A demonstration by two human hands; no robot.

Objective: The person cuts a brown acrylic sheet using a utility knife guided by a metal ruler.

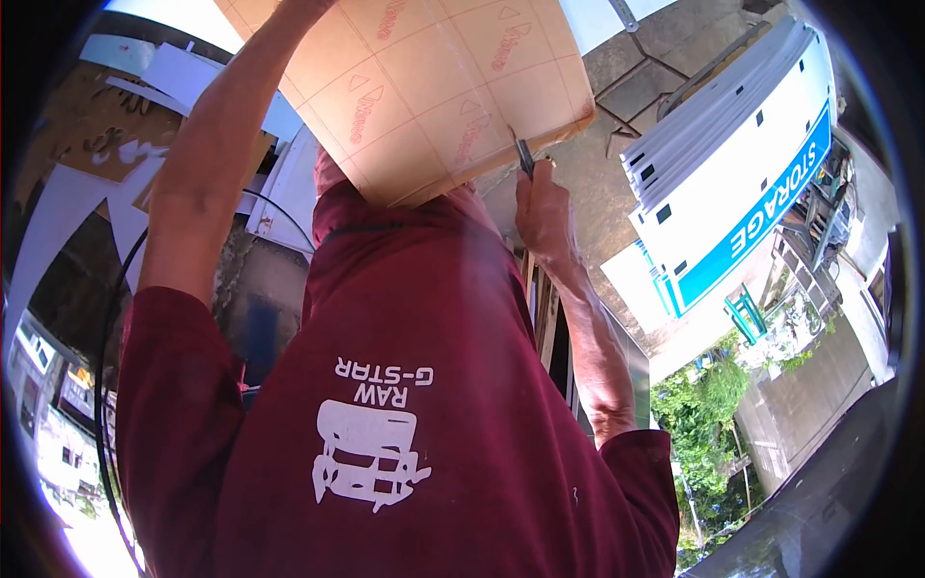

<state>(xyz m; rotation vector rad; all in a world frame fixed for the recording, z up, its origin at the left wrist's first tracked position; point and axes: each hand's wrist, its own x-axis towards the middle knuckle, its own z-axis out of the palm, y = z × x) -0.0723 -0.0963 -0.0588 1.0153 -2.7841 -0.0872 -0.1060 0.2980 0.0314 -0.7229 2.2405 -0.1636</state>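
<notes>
One tool (525, 158) at the sheet (424, 96).
Right hand (545, 214) grips the tool, tip over the sheet's edge; left hand (313, 4): mostly cropped, grip indeterminable.

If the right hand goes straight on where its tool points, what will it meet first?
The right hand would probably meet the printed brown board first; its tool overlaps the board here, though contact is unclear.
</notes>
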